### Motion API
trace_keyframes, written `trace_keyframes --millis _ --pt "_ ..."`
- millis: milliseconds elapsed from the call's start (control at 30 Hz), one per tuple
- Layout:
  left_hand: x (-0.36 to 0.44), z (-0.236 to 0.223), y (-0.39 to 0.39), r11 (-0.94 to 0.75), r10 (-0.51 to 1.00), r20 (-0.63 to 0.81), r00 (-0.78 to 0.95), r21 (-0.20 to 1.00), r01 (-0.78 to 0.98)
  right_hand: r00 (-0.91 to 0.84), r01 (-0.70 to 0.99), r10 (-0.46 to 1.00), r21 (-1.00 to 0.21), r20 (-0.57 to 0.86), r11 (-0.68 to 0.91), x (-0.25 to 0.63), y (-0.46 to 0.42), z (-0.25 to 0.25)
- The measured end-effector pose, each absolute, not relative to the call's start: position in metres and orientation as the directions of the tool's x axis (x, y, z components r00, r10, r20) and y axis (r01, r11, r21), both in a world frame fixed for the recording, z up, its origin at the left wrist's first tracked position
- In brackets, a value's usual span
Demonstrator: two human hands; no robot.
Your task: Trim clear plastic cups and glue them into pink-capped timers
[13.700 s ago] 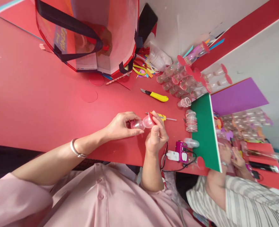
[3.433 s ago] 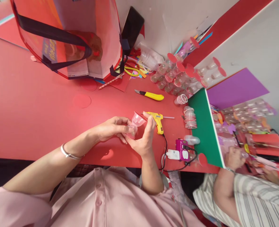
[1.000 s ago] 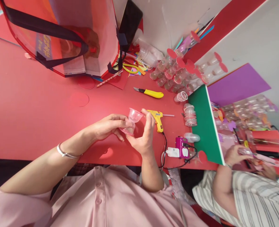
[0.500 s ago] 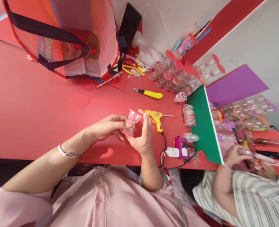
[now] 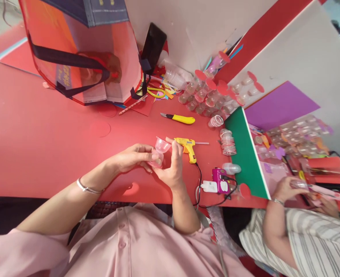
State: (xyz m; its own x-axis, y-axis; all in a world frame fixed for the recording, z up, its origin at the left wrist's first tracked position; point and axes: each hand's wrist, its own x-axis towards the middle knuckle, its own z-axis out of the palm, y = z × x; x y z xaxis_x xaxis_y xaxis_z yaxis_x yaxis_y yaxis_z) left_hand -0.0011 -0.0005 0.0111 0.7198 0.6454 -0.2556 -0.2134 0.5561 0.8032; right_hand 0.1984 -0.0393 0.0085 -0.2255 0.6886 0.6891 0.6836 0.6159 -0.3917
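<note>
Both my hands hold a small piece made of two clear plastic cups [image 5: 159, 151] joined base to base, just above the red table [image 5: 43, 146]. My left hand [image 5: 132, 157] pinches its lower cup with the fingertips. My right hand [image 5: 172, 166] cradles it from the right, thumb up beside the upper cup's rim. A yellow glue gun [image 5: 187, 146] lies on the table just right of my right hand.
A yellow utility knife [image 5: 179, 118] lies further back. Behind it stands a cluster of clear cups with red lids [image 5: 213, 94] and stacked rings [image 5: 228, 141]. A red and clear tote bag [image 5: 83, 54] stands at the back left. A green board [image 5: 244, 154] separates a co-worker's hands [image 5: 285, 188] at right.
My hands keep the same hold on the joined cups. The view has shifted slightly, showing more of the bag's top and the wall at right.
</note>
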Motion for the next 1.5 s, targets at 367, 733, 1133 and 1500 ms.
trace_keyframes --millis 367,733,1133,1500 --pt "0.003 0.007 0.019 0.629 0.611 -0.241 0.754 0.726 -0.277 -0.266 0.778 0.705 -0.285 0.658 0.56 0.205 -0.031 0.044" --pt "0.0 0.012 0.044 0.486 0.765 -0.154 0.626 0.775 -0.403 -0.286 0.764 0.594 -0.195 0.752 0.615 0.198 0.007 0.046" --pt "0.001 0.018 0.032 0.496 0.764 -0.235 0.601 0.81 -0.314 -0.309 0.753 0.651 -0.24 0.693 0.613 0.2 0.004 0.036" --pt "-0.004 0.014 0.034 0.529 0.711 -0.236 0.662 0.8 -0.283 -0.298 0.624 0.687 -0.409 0.662 0.665 0.199 0.0 0.032"
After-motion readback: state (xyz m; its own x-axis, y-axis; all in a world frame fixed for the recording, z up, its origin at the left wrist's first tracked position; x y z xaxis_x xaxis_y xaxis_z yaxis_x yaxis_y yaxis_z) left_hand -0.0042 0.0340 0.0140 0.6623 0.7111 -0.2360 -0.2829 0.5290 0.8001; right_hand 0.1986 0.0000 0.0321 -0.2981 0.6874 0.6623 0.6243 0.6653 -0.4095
